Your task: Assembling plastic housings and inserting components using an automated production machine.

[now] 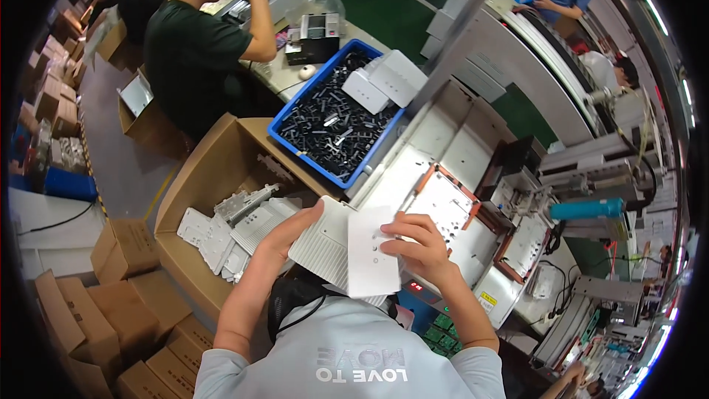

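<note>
In front of my chest I hold two white plastic housing pieces. My left hand [284, 233] is closed on the edge of a ribbed panel [322, 247] with rows of slots. A smooth cover [366, 255] with a few small holes is in my right hand [419, 244], whose fingers lie over its right edge. The cover overlaps the right part of the ribbed panel; whether the two are joined, I cannot tell. To the left, a large cardboard box [193, 177] holds several loose white housing parts [258, 223], near my left forearm.
Beyond my hands, a blue bin [278, 117] holds many small black parts, with white covers [397, 77] on its corner. A machine with orange-edged fixtures [473, 207] and a teal cylinder [587, 209] stands right. Cartons [122, 247] lie left. A co-worker [188, 66] sits far left.
</note>
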Action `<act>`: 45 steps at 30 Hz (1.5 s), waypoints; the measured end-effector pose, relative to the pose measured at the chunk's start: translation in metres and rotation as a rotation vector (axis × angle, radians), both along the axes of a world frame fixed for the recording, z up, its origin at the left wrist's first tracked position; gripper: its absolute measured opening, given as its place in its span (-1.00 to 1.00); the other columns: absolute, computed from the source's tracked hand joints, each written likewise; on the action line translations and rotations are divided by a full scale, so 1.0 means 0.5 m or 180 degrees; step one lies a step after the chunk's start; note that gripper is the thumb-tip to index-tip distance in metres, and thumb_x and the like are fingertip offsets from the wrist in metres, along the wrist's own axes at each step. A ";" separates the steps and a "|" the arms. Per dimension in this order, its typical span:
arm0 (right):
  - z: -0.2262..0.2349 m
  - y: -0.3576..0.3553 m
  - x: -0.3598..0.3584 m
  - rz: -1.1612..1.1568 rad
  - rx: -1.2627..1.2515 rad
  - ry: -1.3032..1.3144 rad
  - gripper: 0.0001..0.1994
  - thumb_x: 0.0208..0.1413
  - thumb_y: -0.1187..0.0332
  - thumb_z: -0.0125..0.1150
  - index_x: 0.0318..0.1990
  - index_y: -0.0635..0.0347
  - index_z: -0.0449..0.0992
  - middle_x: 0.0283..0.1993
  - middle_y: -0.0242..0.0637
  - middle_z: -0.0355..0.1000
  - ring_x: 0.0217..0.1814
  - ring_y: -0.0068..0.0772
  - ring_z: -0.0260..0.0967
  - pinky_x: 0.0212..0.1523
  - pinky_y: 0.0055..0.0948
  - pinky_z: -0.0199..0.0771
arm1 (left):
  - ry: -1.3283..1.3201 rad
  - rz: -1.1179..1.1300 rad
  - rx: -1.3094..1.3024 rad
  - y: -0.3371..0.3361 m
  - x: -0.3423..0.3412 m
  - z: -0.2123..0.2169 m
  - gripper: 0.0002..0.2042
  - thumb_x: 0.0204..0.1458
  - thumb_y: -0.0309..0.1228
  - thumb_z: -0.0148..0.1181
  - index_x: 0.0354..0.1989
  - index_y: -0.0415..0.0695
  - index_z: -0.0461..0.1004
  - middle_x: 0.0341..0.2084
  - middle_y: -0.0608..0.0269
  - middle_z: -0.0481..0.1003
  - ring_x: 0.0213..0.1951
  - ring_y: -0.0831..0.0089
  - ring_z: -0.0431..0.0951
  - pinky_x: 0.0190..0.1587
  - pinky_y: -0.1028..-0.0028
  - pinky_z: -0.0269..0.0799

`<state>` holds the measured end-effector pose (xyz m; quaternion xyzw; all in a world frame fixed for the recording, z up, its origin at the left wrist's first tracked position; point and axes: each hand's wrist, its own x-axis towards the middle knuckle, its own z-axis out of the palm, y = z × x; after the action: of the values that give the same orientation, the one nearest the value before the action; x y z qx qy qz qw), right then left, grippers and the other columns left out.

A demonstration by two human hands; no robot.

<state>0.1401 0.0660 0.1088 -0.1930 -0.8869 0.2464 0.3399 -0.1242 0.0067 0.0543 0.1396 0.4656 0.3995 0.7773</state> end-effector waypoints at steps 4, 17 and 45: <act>-0.022 -0.030 0.061 -0.0230 -0.0508 0.0018 -0.56 -0.33 0.69 0.23 -0.20 0.02 0.57 -0.17 -0.31 0.41 -0.16 -0.25 0.38 -0.23 -0.41 0.47 | -0.0358 -0.0739 0.0069 0.041 0.066 0.021 -0.50 0.17 -0.09 0.00 0.05 -0.32 0.37 -0.12 0.13 0.51 -0.14 0.50 0.54 -0.11 0.54 0.47; 0.015 -0.133 0.229 -0.0940 -0.3476 0.0094 -0.74 0.10 0.39 0.14 -0.04 0.18 0.52 -0.06 -0.34 0.46 -0.07 -0.52 0.34 -0.01 -0.49 0.33 | -0.0196 -0.2039 -0.0101 0.077 0.234 0.007 -0.51 0.05 -0.28 0.19 0.08 -0.37 0.33 -0.10 0.09 0.48 -0.13 0.46 0.53 -0.11 0.54 0.46; 0.013 -0.208 0.196 -0.1619 -0.3407 -0.0832 -0.49 0.13 -0.05 0.05 0.10 0.11 0.31 -0.11 -0.06 0.47 -0.12 -0.04 0.46 -0.08 -0.24 0.39 | 0.0529 -0.2423 0.0608 0.033 0.251 0.068 -0.47 -0.18 -0.38 0.39 0.01 -0.33 0.40 -0.16 0.11 0.50 -0.16 0.45 0.51 -0.08 0.49 0.42</act>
<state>0.2382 -0.0381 0.1154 -0.5717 -0.6003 0.5435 0.1321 0.0015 0.0232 0.0886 0.4056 0.4027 0.1118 0.8129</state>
